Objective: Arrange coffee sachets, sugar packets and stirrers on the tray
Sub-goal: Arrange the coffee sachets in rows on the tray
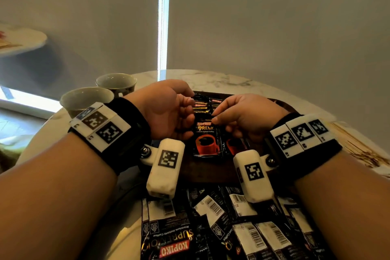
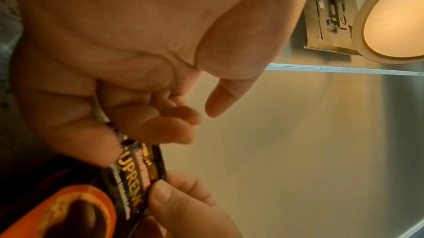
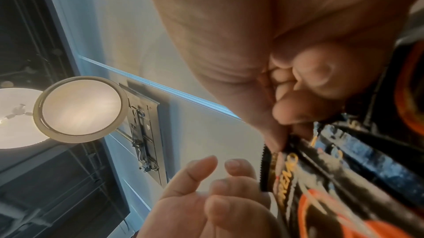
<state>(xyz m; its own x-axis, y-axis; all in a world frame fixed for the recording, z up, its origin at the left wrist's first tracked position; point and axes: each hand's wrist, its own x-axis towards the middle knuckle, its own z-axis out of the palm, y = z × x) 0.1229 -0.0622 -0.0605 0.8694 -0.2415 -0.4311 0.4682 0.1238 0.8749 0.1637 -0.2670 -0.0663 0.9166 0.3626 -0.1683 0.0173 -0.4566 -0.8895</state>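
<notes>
A black coffee sachet (image 1: 205,139) (image 2: 135,173) (image 3: 286,173) with an orange cup print hangs just above the dark brown tray (image 1: 206,172). My left hand (image 1: 190,116) (image 2: 183,124) grips its upper left edge between curled fingers, with the index finger loose. My right hand (image 1: 215,118) (image 3: 282,133) pinches its top right corner with thumb and fingertip. Another sachet (image 1: 234,145) lies on the tray beside it, partly under my right hand. More sachets (image 1: 203,103) lie further back on the tray, half hidden by my fingers.
A loose pile of sachets (image 1: 211,228) lies at the near edge of the marble table (image 1: 221,82). Two empty cups (image 1: 86,99) (image 1: 116,82) stand at the left, behind my left wrist. Thin wooden sticks (image 1: 358,145) lie at the right, beyond my right wrist.
</notes>
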